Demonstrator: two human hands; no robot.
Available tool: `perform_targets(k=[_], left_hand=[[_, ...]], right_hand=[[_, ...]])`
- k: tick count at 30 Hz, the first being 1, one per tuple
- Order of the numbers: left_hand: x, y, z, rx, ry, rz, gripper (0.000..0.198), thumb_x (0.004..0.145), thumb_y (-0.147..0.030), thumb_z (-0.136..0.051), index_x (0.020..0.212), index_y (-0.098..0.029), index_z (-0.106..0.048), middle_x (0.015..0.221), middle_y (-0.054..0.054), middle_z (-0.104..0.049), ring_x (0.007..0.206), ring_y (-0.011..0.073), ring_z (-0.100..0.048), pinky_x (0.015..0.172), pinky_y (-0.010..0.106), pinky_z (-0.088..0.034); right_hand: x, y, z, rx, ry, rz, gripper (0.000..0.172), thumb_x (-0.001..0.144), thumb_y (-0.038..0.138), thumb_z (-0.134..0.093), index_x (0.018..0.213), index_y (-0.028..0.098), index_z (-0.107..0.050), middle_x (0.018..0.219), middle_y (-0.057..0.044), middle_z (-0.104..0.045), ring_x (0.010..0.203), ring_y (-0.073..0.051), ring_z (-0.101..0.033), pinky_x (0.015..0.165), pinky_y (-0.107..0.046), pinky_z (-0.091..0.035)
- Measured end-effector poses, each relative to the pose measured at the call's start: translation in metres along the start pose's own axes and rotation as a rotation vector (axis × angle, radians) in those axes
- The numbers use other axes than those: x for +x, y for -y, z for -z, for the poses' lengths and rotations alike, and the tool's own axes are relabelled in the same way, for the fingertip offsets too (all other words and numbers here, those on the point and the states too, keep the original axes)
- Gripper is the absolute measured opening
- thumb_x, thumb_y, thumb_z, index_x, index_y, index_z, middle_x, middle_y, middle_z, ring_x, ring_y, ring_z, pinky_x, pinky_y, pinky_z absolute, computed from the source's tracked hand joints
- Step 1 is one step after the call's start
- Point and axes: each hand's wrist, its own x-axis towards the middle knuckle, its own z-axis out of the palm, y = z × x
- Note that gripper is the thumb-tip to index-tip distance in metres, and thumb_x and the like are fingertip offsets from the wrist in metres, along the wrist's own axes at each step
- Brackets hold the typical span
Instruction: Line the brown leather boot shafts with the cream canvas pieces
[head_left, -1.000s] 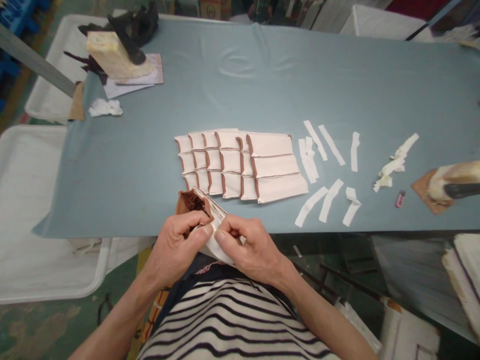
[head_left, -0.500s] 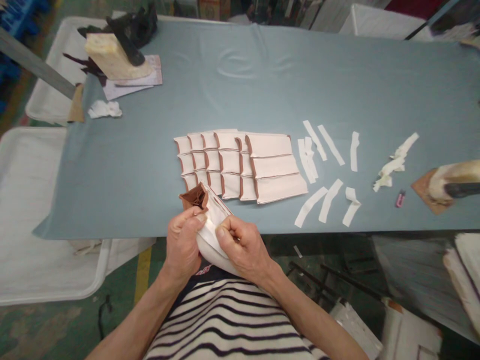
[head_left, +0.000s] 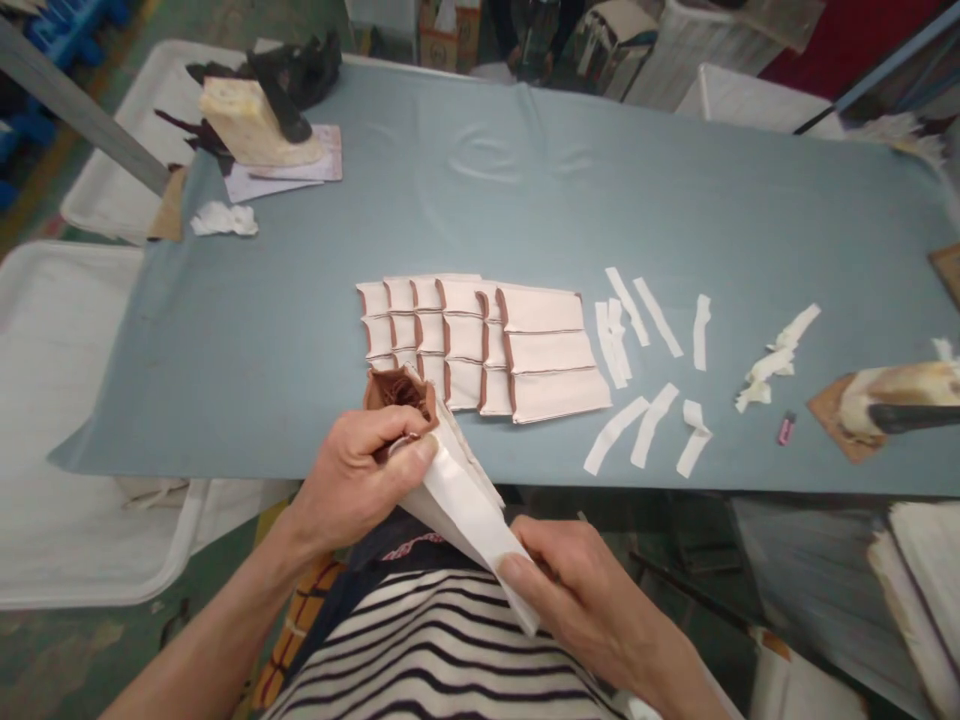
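My left hand (head_left: 360, 480) is closed around the brown end of a folded cream-and-brown leather piece (head_left: 457, 490), at the table's near edge. My right hand (head_left: 577, 590) pinches the piece's lower white end, down near my striped shirt. The piece stretches at a slant between the two hands. Just beyond it, a row of several overlapping cream panels with brown edges (head_left: 487, 340) lies on the grey-blue table cover (head_left: 525, 190).
Several white strips (head_left: 645, 360) lie right of the panels, with crumpled white scraps (head_left: 772, 360) and a small pink object (head_left: 785, 428) further right. A brush on a brown pad (head_left: 885, 400) is at the right edge. A sponge block (head_left: 251, 125) sits far left. White trays (head_left: 60, 400) stand left.
My right hand has slid down and to the right along the piece, away from my left hand, drawing the white part out long. The left hand keeps its hold on the brown end.
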Motion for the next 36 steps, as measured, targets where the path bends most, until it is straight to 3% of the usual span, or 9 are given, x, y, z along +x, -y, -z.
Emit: perform_targets(k=[4,6,9,11,14,18,25,31,36], left_hand=[[0.004,-0.007,0.001,0.044,0.105,-0.111,0.026,0.091,-0.022,-0.058,0.065,-0.019,-0.06,0.056,-0.005,-0.053,0.049,0.0093,-0.044,0.05,0.021,-0.033],[0.006,-0.012,0.002,0.041,0.206,-0.145,0.026,0.094,-0.02,-0.06,0.068,-0.019,-0.061,0.058,-0.006,-0.054,0.051,0.009,-0.044,0.051,0.02,-0.034],[0.007,-0.019,0.005,0.01,0.351,-0.166,0.023,0.097,-0.019,-0.061,0.074,-0.018,-0.066,0.065,-0.004,-0.061,0.056,0.0099,-0.052,0.056,0.019,-0.039],[0.006,-0.023,0.007,0.003,0.4,-0.171,0.02,0.097,-0.018,-0.06,0.08,-0.017,-0.07,0.069,-0.002,-0.067,0.061,0.0109,-0.059,0.059,0.018,-0.043],[0.002,-0.026,0.011,0.045,0.413,-0.139,0.024,0.096,-0.02,-0.058,0.077,-0.015,-0.071,0.067,-0.001,-0.067,0.059,0.0111,-0.058,0.056,0.018,-0.042],[-0.006,-0.028,0.017,0.128,0.314,-0.052,0.026,0.094,-0.019,-0.056,0.074,-0.015,-0.072,0.06,-0.004,-0.063,0.052,0.0082,-0.052,0.049,0.016,-0.037],[-0.012,-0.023,0.018,0.123,0.232,-0.064,0.015,0.093,-0.018,-0.059,0.08,-0.018,-0.066,0.067,-0.007,-0.064,0.053,0.0065,-0.054,0.049,0.014,-0.039],[-0.02,-0.004,0.02,0.257,0.179,-0.306,0.011,0.104,-0.014,-0.057,0.103,-0.02,-0.066,0.086,-0.003,-0.073,0.072,0.0094,-0.068,0.069,0.017,-0.049],[-0.023,0.011,0.019,0.342,0.207,-0.623,0.023,0.107,-0.006,-0.047,0.12,-0.02,-0.06,0.094,0.005,-0.076,0.081,0.0153,-0.072,0.073,0.023,-0.054]], right_hand=[[-0.004,-0.007,0.024,-0.097,-0.273,-0.02,0.011,0.101,0.03,-0.06,0.101,0.024,-0.069,0.095,-0.005,-0.08,0.088,-0.023,-0.075,0.082,-0.034,-0.055],[0.008,0.002,0.032,-0.079,-0.418,0.151,0.02,0.1,0.031,-0.062,0.117,0.022,-0.068,0.113,-0.009,-0.081,0.107,-0.026,-0.076,0.095,-0.038,-0.058],[0.038,0.025,0.036,-0.009,-0.419,0.488,0.035,0.101,0.036,-0.064,0.132,0.02,-0.064,0.129,-0.013,-0.077,0.123,-0.027,-0.072,0.108,-0.04,-0.055],[0.061,0.037,0.035,-0.003,-0.361,0.668,0.037,0.101,0.041,-0.065,0.131,0.017,-0.065,0.126,-0.014,-0.078,0.119,-0.026,-0.072,0.108,-0.04,-0.055],[0.084,0.04,0.033,-0.101,-0.341,0.808,0.038,0.101,0.051,-0.064,0.117,0.017,-0.071,0.098,-0.009,-0.08,0.09,-0.022,-0.073,0.089,-0.036,-0.056],[0.089,0.034,0.036,-0.256,-0.261,0.73,0.033,0.096,0.051,-0.068,0.089,0.019,-0.071,0.067,0.001,-0.068,0.06,-0.014,-0.059,0.062,-0.028,-0.039],[0.084,0.046,0.034,-0.182,-0.074,0.557,0.013,0.083,0.022,-0.059,0.072,0.018,-0.064,0.062,0.002,-0.058,0.059,-0.012,-0.048,0.06,-0.026,-0.031],[0.087,0.047,0.028,-0.086,-0.073,0.448,0.009,0.076,0.021,-0.054,0.068,0.02,-0.057,0.062,0.003,-0.052,0.059,-0.012,-0.043,0.061,-0.027,-0.03],[0.084,0.045,0.028,0.268,0.121,0.258,0.007,0.072,0.025,-0.055,0.068,0.02,-0.057,0.061,0.005,-0.048,0.058,-0.011,-0.042,0.057,-0.024,-0.032]])
